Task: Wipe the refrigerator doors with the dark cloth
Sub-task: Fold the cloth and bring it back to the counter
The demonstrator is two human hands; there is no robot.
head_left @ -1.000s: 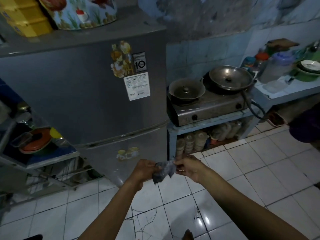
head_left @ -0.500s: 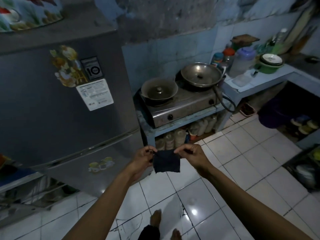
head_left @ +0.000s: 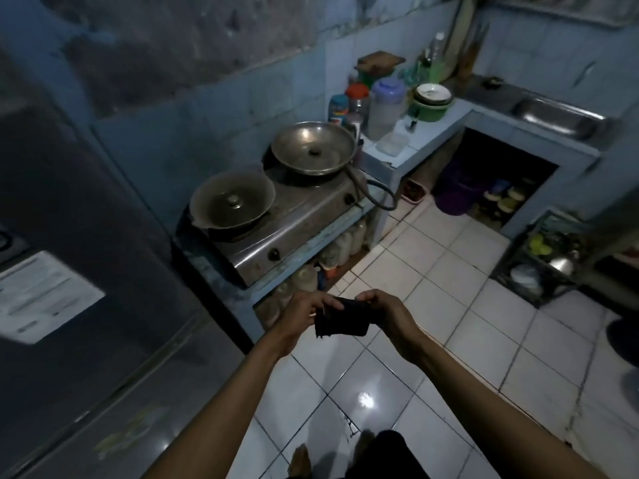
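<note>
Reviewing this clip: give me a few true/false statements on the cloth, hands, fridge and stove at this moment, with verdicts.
1. Both hands hold the dark cloth. True: left hand and right hand pinch its upper edge.
2. The cloth touches the refrigerator. False: it is held in the air, clear of the door.
3. Two lidded pans sit on the stove. True.
4. The refrigerator stands to the right of the stove. False: it is to the left.

Matt dark cloth point(head_left: 340, 319), brushed metal refrigerator point(head_left: 86, 271), glossy tiled floor point(head_left: 432, 305)
</note>
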